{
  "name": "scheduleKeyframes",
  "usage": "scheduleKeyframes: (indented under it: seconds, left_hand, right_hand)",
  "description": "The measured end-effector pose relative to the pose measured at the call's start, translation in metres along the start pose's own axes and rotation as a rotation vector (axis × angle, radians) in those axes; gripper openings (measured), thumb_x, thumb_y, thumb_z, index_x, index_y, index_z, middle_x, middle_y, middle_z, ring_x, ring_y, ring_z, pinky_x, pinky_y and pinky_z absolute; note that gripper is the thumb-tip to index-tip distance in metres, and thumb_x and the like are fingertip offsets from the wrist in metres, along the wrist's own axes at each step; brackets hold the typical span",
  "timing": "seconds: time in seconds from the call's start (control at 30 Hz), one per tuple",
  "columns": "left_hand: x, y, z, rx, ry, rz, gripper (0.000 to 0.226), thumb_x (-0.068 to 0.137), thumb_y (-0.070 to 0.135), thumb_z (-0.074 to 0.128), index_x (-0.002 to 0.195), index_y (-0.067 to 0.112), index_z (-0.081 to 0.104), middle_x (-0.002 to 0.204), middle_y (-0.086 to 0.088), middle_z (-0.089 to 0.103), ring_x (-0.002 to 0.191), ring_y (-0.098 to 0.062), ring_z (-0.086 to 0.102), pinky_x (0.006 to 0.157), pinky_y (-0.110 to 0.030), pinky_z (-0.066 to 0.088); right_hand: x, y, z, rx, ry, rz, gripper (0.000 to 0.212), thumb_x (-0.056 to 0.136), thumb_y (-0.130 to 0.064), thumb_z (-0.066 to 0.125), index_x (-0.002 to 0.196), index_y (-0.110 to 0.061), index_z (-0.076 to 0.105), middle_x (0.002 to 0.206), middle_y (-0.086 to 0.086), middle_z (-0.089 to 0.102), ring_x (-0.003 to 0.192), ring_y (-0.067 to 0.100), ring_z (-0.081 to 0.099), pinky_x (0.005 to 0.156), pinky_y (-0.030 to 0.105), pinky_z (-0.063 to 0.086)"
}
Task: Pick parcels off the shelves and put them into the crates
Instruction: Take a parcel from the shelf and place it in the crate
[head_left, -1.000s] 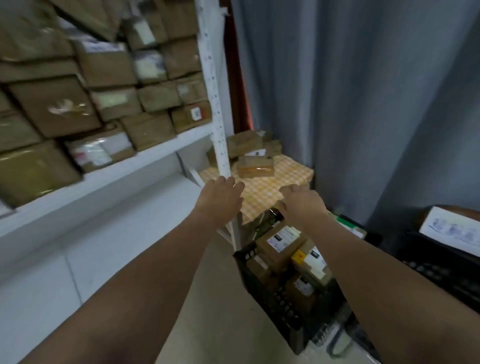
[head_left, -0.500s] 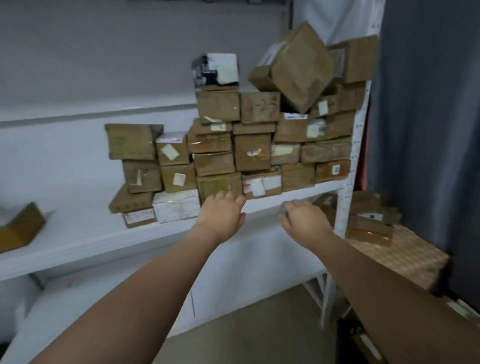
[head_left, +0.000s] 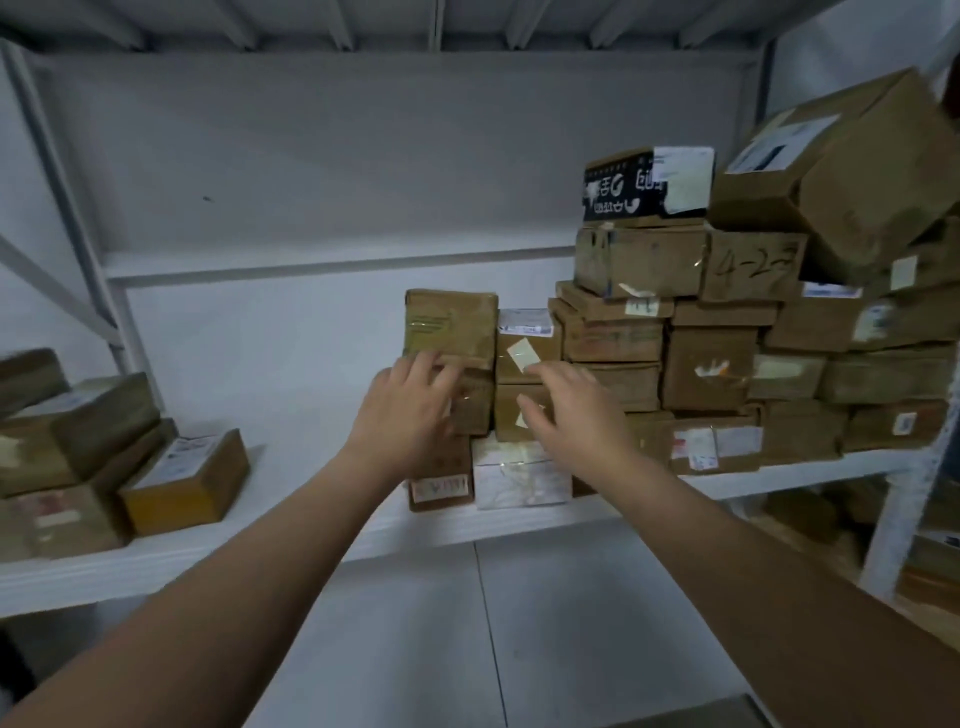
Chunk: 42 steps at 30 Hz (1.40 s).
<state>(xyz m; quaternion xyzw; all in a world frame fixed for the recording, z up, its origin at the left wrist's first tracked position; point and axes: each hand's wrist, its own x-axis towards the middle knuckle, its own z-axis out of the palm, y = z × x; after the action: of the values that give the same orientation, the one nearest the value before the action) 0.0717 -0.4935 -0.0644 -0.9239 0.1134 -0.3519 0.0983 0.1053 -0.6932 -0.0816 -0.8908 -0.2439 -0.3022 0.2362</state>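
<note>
Both hands reach toward the parcels (head_left: 701, 364) stacked on the white shelf (head_left: 291, 525). The left hand (head_left: 410, 410) has its fingers spread, the fingertips lying over the lower edge of the brown parcel (head_left: 451, 325) that tops the leftmost column of the stack; whether they press on it I cannot tell. The right hand (head_left: 571, 410) is spread too, holding nothing, in front of the stickered parcel (head_left: 527, 348) just beside that one. Below the hands a white parcel (head_left: 519, 478) sits on the shelf board. Higher up, a black-printed parcel (head_left: 644, 184) crowns the pile and a large tilted parcel (head_left: 841, 176) leans at the right. Well apart, at the left, a few more boxes (head_left: 187, 483) rest on the same shelf
</note>
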Motion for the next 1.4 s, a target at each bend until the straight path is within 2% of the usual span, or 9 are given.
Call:
scheduleKeyframes:
  seconds: [0.2,0.33,0.53,0.77,0.87,1.07,1.17,1.3,1.4]
  left_hand:
    - [0.069,-0.041,0.024,0.233,0.028,0.025,0.099,0.084,0.050,0.059,0.151,0.014,-0.004,0.157,-0.020,0.003,0.144,-0.038,0.004,0.116,-0.050,0.005]
    - [0.086,-0.051,0.045,0.284,-0.027,-0.043,0.108,0.082,0.051,0.061,0.149,0.013,-0.016,0.157,-0.019,0.004,0.144,-0.039,0.005,0.116,-0.053,0.006]
    - [0.081,-0.061,0.053,0.240,0.181,0.030,0.102,0.057,0.045,0.083,0.140,0.004,0.040,0.125,-0.022,0.053,0.112,-0.040,0.051,0.094,-0.050,0.042]
    - [0.052,-0.069,0.049,0.125,0.525,0.042,0.091,0.062,0.045,0.080,0.132,0.008,0.035,0.126,-0.016,0.035,0.114,-0.035,0.034,0.090,-0.050,0.042]
    - [0.051,-0.074,0.044,0.115,0.598,0.055,0.089,0.063,0.042,0.080,0.132,0.011,0.034,0.127,-0.012,0.033,0.116,-0.034,0.033,0.092,-0.048,0.035]
    - [0.043,-0.102,0.036,0.070,0.632,0.095,0.077,0.074,0.040,0.076,0.132,0.013,0.034,0.128,-0.012,0.032,0.119,-0.031,0.034,0.096,-0.047,0.041]
    - [0.034,-0.109,0.027,-0.219,0.530,0.107,0.057,0.086,0.049,0.056,0.129,0.016,0.039,0.131,-0.010,0.034,0.123,-0.025,0.035,0.101,-0.037,0.038]
    - [0.024,-0.112,0.010,-1.039,0.332,-0.234,0.051,0.091,0.047,0.052,0.137,0.036,0.031,0.133,0.018,0.033,0.117,0.011,0.043,0.082,-0.005,0.044]
    - [0.015,-0.125,0.013,-1.323,0.267,-0.291,0.050,0.094,0.027,0.055,0.138,0.038,0.034,0.126,0.018,0.055,0.108,0.000,0.059,0.074,-0.010,0.049]
  right_hand:
    - [0.066,0.001,0.006,0.061,0.082,-0.008,0.042,0.096,-0.034,0.051,0.134,-0.017,0.049,0.134,0.001,0.052,0.125,0.019,0.045,0.094,0.029,0.037]
    - [0.097,0.009,0.013,0.109,0.066,0.001,0.049,0.095,-0.035,0.052,0.140,-0.017,0.042,0.140,0.001,0.048,0.128,0.020,0.043,0.094,0.028,0.035]
    - [0.115,0.018,0.027,0.263,0.015,0.064,0.054,0.097,-0.044,0.045,0.143,-0.016,0.039,0.144,0.002,0.047,0.130,0.019,0.043,0.100,0.031,0.036]
    - [0.119,-0.014,0.032,0.893,0.063,0.175,0.042,0.098,-0.053,0.034,0.124,-0.029,0.057,0.104,-0.024,0.060,0.094,-0.018,0.056,0.065,-0.004,0.037]
    - [0.126,-0.034,0.034,1.155,0.003,0.249,0.038,0.092,-0.058,0.046,0.124,-0.037,0.047,0.105,-0.015,0.062,0.077,-0.016,0.061,0.055,0.005,0.047]
    - [0.133,-0.058,0.041,1.339,-0.054,0.289,0.055,0.080,-0.042,0.065,0.130,-0.046,0.044,0.117,-0.004,0.064,0.088,0.008,0.069,0.059,0.026,0.055]
    - [0.128,-0.068,0.050,1.423,0.043,0.285,0.063,0.074,-0.023,0.067,0.129,-0.044,0.047,0.122,-0.002,0.064,0.100,0.017,0.066,0.065,0.033,0.057]
    - [0.120,-0.081,0.059,1.501,0.202,0.173,0.070,0.065,-0.011,0.055,0.127,-0.043,0.049,0.134,0.000,0.054,0.105,0.019,0.065,0.068,0.035,0.057]
    - [0.113,-0.098,0.066,1.397,0.201,0.095,0.077,0.065,-0.010,0.050,0.133,-0.046,0.044,0.131,-0.004,0.058,0.111,0.017,0.062,0.079,0.038,0.056]
